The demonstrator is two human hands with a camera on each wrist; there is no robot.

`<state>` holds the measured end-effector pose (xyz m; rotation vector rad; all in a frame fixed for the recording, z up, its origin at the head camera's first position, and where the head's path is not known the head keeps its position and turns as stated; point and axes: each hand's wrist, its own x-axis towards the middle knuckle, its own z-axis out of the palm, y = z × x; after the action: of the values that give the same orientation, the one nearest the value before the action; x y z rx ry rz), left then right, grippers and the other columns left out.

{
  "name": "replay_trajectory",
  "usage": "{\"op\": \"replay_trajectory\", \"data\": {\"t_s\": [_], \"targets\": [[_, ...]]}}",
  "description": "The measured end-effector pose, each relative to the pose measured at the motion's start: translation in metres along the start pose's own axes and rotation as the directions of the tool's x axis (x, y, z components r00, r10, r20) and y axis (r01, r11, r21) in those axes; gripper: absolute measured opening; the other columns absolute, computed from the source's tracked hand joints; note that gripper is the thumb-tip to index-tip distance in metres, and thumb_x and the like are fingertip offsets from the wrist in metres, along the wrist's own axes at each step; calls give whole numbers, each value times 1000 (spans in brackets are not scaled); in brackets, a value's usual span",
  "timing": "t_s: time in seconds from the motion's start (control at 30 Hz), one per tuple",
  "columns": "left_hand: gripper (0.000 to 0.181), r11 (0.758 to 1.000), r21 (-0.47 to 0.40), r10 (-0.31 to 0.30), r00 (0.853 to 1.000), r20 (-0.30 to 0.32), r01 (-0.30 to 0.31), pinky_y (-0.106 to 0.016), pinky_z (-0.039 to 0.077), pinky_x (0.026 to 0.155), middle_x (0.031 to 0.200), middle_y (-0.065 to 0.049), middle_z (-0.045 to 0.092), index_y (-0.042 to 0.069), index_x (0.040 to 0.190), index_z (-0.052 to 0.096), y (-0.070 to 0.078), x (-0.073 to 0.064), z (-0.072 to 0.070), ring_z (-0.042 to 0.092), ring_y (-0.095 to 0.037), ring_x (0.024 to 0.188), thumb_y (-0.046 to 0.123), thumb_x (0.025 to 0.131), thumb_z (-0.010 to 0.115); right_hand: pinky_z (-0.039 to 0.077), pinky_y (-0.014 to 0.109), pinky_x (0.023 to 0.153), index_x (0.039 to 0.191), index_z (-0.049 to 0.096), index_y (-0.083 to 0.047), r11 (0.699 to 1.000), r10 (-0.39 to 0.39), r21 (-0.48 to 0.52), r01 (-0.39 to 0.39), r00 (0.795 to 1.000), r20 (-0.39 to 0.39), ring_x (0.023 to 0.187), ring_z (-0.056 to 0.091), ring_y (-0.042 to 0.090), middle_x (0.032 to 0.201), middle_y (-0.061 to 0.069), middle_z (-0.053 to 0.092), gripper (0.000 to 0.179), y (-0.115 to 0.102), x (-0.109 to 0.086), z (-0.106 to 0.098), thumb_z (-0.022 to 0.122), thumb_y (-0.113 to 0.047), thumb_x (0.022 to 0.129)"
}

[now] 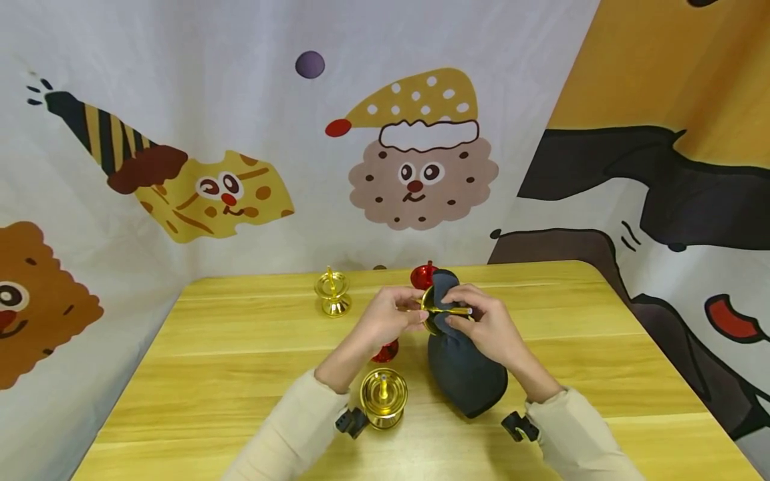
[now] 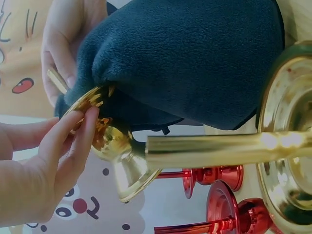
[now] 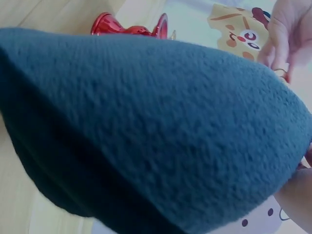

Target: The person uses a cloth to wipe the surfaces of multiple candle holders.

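Note:
Fingers of my left hand [image 1: 394,310] pinch the rim of a shiny gold candle holder [image 2: 129,168], tipped on its side above the table. Its thin gold stick [image 1: 460,310] points right, toward my right hand [image 1: 484,321]. That hand grips a dark blue-grey plush cloth [image 1: 469,374] and presses it into the holder's dish around the stick. The rest of the cloth hangs down toward the table. In the right wrist view the cloth [image 3: 161,126] fills most of the picture and hides the right fingers; part of the left hand [image 3: 287,36] shows beyond it.
Another gold holder [image 1: 385,397] stands near the left forearm, and a third [image 1: 333,294] at the back left. One red holder [image 1: 423,276] is at the back, another [image 1: 386,352] under the left wrist. A printed curtain [image 1: 252,100] hangs behind the wooden table [image 1: 228,401].

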<state>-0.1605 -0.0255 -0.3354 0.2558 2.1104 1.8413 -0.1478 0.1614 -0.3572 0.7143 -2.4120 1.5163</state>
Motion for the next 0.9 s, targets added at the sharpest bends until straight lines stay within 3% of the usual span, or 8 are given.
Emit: {"op": "replay_trajectory", "data": {"t_s": [0.13, 0.27, 0.5, 0.63, 0.8, 0.9], "targets": [[29, 1000, -8, 4, 1000, -17, -4, -29, 55, 68, 90, -16, 60, -7, 112, 60, -1, 0, 0, 62, -18, 73, -8, 83, 60, 50, 20, 65, 98, 65, 2, 999, 32, 29, -32, 999, 16, 82, 52, 16, 104, 14, 58, 25, -3, -1, -5, 67, 12, 75], [24, 1000, -20, 2, 1000, -29, -3, -31, 55, 70, 95, -18, 60, -10, 108, 61, -2, 0, 0, 64, -21, 77, -8, 84, 59, 48, 20, 62, 98, 65, 2, 999, 33, 26, -34, 999, 18, 78, 50, 17, 104, 15, 58, 25, -8, -1, -10, 67, 12, 75], [16, 999, 18, -29, 999, -44, 30, -30, 55, 68, 93, -16, 58, -10, 101, 61, -1, 1, -2, 61, -15, 68, -3, 88, 56, 50, 21, 63, 98, 64, 3, 995, 20, 96, -26, 998, 59, 77, 54, 16, 104, 15, 57, 24, -16, -4, -23, 66, 12, 76], [17, 999, -8, -42, 998, -39, 41, -30, 56, 64, 95, -16, 55, -10, 104, 57, -2, 1, -6, 57, -16, 66, -2, 92, 50, 50, 21, 63, 99, 63, 4, 991, 30, 125, -35, 999, 45, 79, 53, 16, 105, 10, 57, 23, -20, -5, -34, 66, 10, 77], [21, 995, -82, -55, 998, -4, 54, -30, 56, 61, 94, -17, 54, -11, 110, 54, -4, 3, -9, 55, -18, 60, -1, 94, 46, 50, 21, 63, 103, 64, 0, 994, 60, 92, -63, 998, 32, 77, 52, 16, 105, 5, 58, 25, -21, -3, -37, 67, 6, 78], [21, 998, -52, -40, 999, 18, 41, -33, 56, 61, 93, -17, 55, -9, 110, 55, -2, 2, -8, 58, -18, 62, 2, 94, 47, 51, 22, 65, 106, 65, -1, 999, 39, 11, -40, 996, 75, 79, 53, 17, 107, 8, 58, 30, -17, -2, -27, 67, 7, 78]]}}
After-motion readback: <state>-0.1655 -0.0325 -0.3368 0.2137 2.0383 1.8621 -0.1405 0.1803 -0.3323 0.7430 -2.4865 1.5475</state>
